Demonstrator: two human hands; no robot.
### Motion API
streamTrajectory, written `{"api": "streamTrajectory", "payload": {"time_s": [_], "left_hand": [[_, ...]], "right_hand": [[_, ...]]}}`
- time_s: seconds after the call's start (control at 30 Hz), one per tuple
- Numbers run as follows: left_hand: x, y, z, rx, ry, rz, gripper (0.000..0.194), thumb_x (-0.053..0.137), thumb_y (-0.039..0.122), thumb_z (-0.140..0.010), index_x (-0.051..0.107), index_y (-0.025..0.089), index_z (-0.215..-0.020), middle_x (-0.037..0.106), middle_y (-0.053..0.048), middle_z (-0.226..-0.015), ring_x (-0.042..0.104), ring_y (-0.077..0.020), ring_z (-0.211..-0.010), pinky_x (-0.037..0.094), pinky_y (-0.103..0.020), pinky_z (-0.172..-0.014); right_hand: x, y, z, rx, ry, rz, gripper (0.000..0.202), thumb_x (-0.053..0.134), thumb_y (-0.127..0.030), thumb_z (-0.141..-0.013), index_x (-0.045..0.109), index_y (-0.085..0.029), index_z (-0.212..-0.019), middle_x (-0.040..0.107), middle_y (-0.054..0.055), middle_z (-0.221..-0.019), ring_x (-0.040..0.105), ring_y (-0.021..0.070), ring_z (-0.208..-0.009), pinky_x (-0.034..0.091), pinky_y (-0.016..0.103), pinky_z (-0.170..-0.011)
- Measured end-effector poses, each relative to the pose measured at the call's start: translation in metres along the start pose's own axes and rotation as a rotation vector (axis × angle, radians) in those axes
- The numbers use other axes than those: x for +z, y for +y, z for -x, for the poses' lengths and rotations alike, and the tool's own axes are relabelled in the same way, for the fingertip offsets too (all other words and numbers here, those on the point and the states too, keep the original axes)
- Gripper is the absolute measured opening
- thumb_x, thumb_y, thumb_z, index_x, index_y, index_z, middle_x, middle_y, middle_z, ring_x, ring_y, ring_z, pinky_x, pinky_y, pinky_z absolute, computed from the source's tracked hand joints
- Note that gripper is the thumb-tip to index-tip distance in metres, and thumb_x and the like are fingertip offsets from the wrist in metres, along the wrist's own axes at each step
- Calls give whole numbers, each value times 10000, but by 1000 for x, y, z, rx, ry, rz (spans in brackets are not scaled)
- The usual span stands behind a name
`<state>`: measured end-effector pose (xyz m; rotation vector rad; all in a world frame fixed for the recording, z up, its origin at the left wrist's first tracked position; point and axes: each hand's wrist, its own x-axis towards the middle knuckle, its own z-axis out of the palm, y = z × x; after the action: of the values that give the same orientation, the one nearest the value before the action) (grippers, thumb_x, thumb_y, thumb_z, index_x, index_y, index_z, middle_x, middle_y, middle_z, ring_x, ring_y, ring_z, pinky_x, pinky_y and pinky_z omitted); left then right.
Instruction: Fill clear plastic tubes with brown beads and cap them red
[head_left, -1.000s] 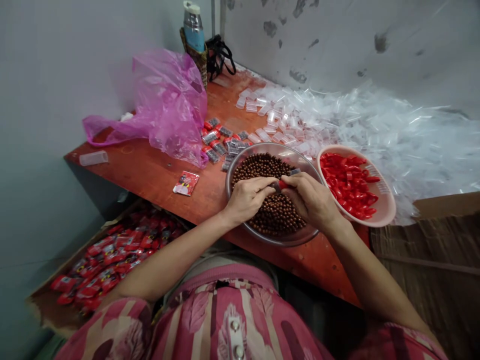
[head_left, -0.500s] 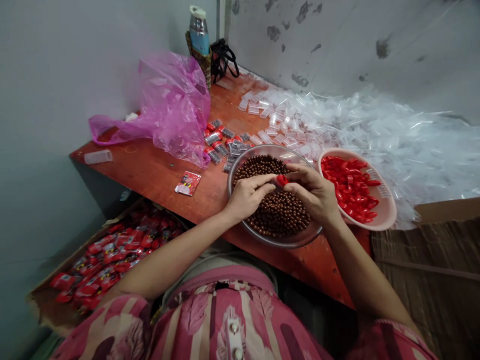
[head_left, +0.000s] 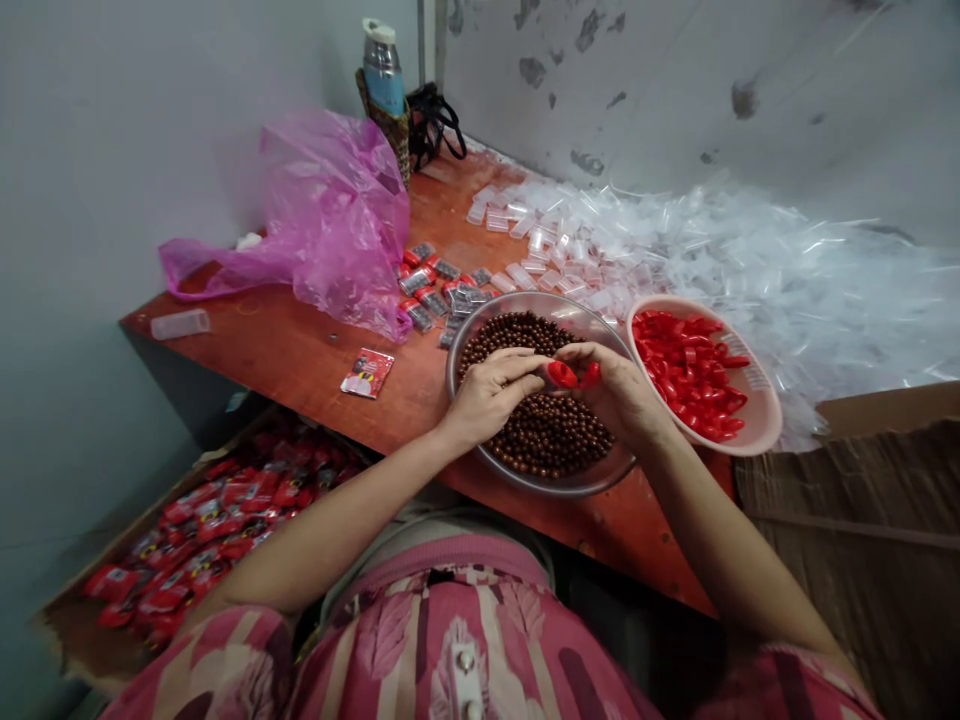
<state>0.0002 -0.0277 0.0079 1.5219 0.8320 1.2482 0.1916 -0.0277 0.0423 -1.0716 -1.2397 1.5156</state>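
A wide metal bowl holds many brown beads. Over it, my left hand is closed on a small container, mostly hidden by the fingers, with a red piece at its right end. My right hand faces it from the right, fingers closed round a second red piece. The two red pieces are close together. Right of the bowl, a pink basket holds many red pieces.
Clear plastic containers are heaped at the back right. Filled containers, a purple bag, a red packet and a flask stand or lie leftward. A box of red packages is below left; cardboard is at right.
The view has shifted slightly. A second red piece now shows at my right fingers, and the red piece by my left fingers is more exposed between the hands.
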Motion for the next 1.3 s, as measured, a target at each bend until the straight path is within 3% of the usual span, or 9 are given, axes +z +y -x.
{"api": "streamTrajectory", "payload": {"time_s": [0.17,0.57,0.67,0.83,0.93,1.07,1.17,1.23,1.3], "left_hand": [[-1,-2,1,19,-31,-27,283,615,187,-832,736,252,-1079,723,-37,-1134,558,-212,-1217,405,-397,-1097],[-2,-5,0,45,26,-76,270,588,237,-860,736,231,-1086,707,-66,-1146,600,-206,-1149,435,-372,-1062],[-2,-4,1,48,21,-97,278,573,210,-859,734,235,-1086,711,-50,-1153,588,-204,-1170,427,-370,-1071],[-4,4,-5,16,47,-66,296,580,254,-870,713,187,-1126,707,-65,-1186,620,-220,-1146,439,-372,-1066],[-21,8,-26,23,164,-69,331,616,305,-854,698,172,-1146,711,-70,-1179,651,-230,-1107,486,-381,-1023],[-59,6,-66,145,378,-173,350,628,285,-854,654,236,-1200,671,-41,-1256,610,-208,-1185,469,-369,-1055],[-70,5,-72,175,401,-247,383,660,276,-834,642,266,-1217,647,-31,-1296,572,-209,-1241,450,-345,-1077],[-63,6,-61,142,324,-272,353,652,283,-836,666,244,-1186,670,-38,-1263,603,-211,-1201,464,-351,-1064],[-47,7,-43,82,216,-276,314,627,292,-849,695,194,-1140,709,-52,-1187,648,-214,-1126,489,-369,-1036]], "right_hand": [[11,3,-2,195,-151,-106,458,707,-603,-717,667,-216,-957,680,47,-946,660,210,-908,597,402,-768],[46,20,-10,121,59,-234,300,705,-467,-741,527,-225,-742,537,-46,-726,576,135,-732,572,316,-731],[49,20,-10,135,62,-232,337,684,-540,-753,565,-234,-827,613,-22,-809,606,153,-806,564,313,-738],[29,5,-5,159,-21,-116,663,449,-827,-741,608,-223,-964,686,68,-969,650,199,-870,570,357,-732],[-3,-8,-3,3,73,131,590,450,-736,-823,612,-220,-1058,681,81,-1087,659,198,-901,563,368,-775],[-50,-15,-12,-315,179,935,260,534,-338,-914,639,-193,-1103,691,83,-1108,643,212,-975,511,373,-884],[-69,-10,-25,-442,-79,1521,314,445,-154,-924,622,-146,-1184,647,122,-1241,575,258,-1130,460,397,-954],[-70,-4,-31,-445,-232,1769,370,407,-120,-930,575,-123,-1260,594,133,-1326,517,282,-1204,430,414,-974],[-66,2,-35,-408,-250,1923,387,401,-136,-940,532,-111,-1302,599,147,-1306,508,291,-1196,414,423,-963]]}}
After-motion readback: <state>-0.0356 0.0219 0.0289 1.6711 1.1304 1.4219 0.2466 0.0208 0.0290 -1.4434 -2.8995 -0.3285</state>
